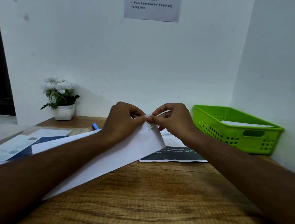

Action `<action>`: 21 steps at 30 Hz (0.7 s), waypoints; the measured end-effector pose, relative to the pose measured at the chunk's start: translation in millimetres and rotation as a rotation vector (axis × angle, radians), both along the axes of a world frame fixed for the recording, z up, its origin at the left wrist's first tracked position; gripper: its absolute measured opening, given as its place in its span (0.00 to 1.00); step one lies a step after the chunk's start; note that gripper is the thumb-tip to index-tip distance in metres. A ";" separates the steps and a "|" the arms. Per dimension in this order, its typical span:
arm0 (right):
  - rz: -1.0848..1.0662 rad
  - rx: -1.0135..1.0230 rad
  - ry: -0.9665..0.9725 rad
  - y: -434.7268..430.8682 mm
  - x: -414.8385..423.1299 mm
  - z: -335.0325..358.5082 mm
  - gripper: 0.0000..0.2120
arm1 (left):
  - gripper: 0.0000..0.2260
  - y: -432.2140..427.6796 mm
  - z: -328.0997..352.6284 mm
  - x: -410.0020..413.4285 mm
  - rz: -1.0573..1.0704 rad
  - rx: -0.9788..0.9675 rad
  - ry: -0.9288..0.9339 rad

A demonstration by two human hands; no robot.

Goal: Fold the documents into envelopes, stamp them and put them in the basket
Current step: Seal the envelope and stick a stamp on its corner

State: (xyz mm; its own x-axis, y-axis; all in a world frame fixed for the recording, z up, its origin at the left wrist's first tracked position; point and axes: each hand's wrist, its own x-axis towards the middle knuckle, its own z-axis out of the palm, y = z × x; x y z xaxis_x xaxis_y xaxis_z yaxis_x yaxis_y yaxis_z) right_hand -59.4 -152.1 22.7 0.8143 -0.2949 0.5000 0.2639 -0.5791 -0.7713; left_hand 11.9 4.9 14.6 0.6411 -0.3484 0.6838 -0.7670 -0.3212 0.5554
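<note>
— Which way does the envelope (121, 156) lie?
— I see it flat on the desk (153, 201), its long axis running from near-left to far-right and its far end lying over a printed sheet (175, 155).
— Hands?
— The left hand (122, 120) and right hand (172, 121) both pinch a small stamp (151, 125) at its far corner. The left forearm crosses the envelope. The basket (213, 128) stands to the right.
</note>
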 end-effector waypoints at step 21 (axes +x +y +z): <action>0.144 0.073 0.299 -9.1 -12.4 11.4 0.12 | 0.03 0.8 2.3 -7.8 -0.104 -0.137 0.154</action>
State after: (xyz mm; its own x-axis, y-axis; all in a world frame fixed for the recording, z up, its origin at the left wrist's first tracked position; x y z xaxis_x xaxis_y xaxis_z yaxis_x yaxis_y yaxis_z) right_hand -71.8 -161.2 34.1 0.9576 -0.1922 0.2148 0.0951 -0.4929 -0.8649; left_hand 4.2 5.8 16.9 0.7074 -0.3287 0.6257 -0.6945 -0.1589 0.7017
